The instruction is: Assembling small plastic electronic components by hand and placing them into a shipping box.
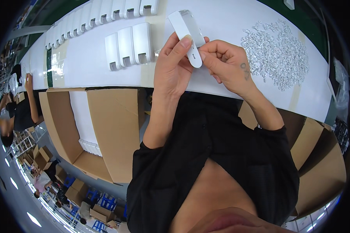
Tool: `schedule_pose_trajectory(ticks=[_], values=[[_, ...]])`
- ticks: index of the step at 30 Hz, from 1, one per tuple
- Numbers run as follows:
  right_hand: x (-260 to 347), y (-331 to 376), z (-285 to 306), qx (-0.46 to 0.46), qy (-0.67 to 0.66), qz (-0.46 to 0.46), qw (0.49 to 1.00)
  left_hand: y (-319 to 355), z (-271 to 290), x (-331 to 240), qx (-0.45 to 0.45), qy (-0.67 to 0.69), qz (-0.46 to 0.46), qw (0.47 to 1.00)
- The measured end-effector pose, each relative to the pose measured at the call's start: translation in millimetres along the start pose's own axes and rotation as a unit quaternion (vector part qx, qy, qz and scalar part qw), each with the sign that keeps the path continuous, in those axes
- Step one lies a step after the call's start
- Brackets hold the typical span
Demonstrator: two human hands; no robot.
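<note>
Left grip (173, 64): you close it around a white casing (181, 25).
Right grip (227, 64): touches its edge; closure and hold indiscernible.

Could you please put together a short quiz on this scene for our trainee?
1. What does the left hand hold?
2. True or false: the right hand is nearer than the left to the heap of small, translucent pieces.
3. How many glossy white plastic casings form the shorter row on the white tabletop?

Key: 1. An elongated, hollow white piece with a rounded end. 2. True. 3. Three.
</note>
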State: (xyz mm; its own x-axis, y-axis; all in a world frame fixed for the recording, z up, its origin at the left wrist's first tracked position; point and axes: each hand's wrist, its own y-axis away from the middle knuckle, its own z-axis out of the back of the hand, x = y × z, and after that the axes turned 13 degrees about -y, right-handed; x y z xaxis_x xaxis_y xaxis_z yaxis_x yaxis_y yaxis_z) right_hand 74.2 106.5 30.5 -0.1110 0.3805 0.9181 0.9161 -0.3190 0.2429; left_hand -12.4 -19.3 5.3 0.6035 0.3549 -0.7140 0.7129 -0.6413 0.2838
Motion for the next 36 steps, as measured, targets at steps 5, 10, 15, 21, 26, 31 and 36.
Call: schedule_pose_trajectory(ticks=[5, 10, 15, 21, 26, 31, 36], values=[[-5, 6, 9, 0.039, -0.004, 0.036, 0.999, 2, -1, 2, 0.03, -0.028, 0.002, 0.999], [0, 15, 16, 0.058, -0.035, 0.012, 0.998, -1, 3, -2, 0.088, -0.113, 0.018, 0.989], [-9, 24, 12, 0.021, -0.104, 0.009, 0.994, 2, 1, 12, 0.066, -0.122, -0.02, 0.99], [-18, 29, 28, 0.045, -0.089, 0.004, 0.995, 7, -2, 32, 0.031, -0.134, -0.06, 0.989], [-18, 19, 56, 0.11, 0.162, 0.146, 0.97, 10, 7, 27, 0.041, -0.182, -0.056, 0.981], [0, 3, 85, 0.122, 0.424, 0.306, 0.844, 27, 22, 14, 0.001, -0.124, 0.055, 0.991], [27, -25, 128, 0.034, 0.586, 0.299, 0.752, 42, 22, 14, -0.061, -0.126, 0.025, 0.99]])
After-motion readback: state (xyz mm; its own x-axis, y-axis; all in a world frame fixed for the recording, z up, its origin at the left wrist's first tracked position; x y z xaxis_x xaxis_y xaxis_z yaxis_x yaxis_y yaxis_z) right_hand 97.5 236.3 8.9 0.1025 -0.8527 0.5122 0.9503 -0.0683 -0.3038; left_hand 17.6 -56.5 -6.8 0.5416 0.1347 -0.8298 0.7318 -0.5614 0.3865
